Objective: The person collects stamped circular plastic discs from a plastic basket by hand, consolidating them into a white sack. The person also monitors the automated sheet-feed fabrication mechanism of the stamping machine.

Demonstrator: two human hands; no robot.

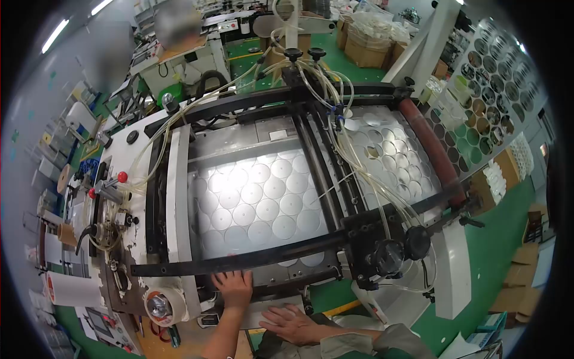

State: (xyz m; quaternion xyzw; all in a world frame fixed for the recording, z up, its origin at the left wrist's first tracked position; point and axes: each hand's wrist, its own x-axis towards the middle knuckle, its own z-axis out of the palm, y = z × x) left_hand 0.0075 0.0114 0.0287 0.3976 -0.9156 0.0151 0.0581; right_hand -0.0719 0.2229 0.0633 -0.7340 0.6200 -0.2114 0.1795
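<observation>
My left hand (pixel 234 289) lies with outstretched fingers on the machine's front edge, just below the long black bar (pixel 239 259). My right hand (pixel 293 323) rests low, fingers apart, over the pale panel (pixel 281 308) by my lap; nothing shows in it. Beyond the bar, a silvery sheet (pixel 257 206) marked with rows of round discs lies flat on the machine bed. Farther right, past the dark cross rails (pixel 317 161), more of the disc-marked sheet (pixel 394 155) runs toward a dark red roller (pixel 431 143).
Clear hoses (pixel 362 161) loop over the rails to black knobs (pixel 388 257) at the right. A tape roll (pixel 164 306) sits at the front left. Red-tipped levers (pixel 122 177) stand on the left side. A sheet full of round holes (pixel 493 78) hangs at far right.
</observation>
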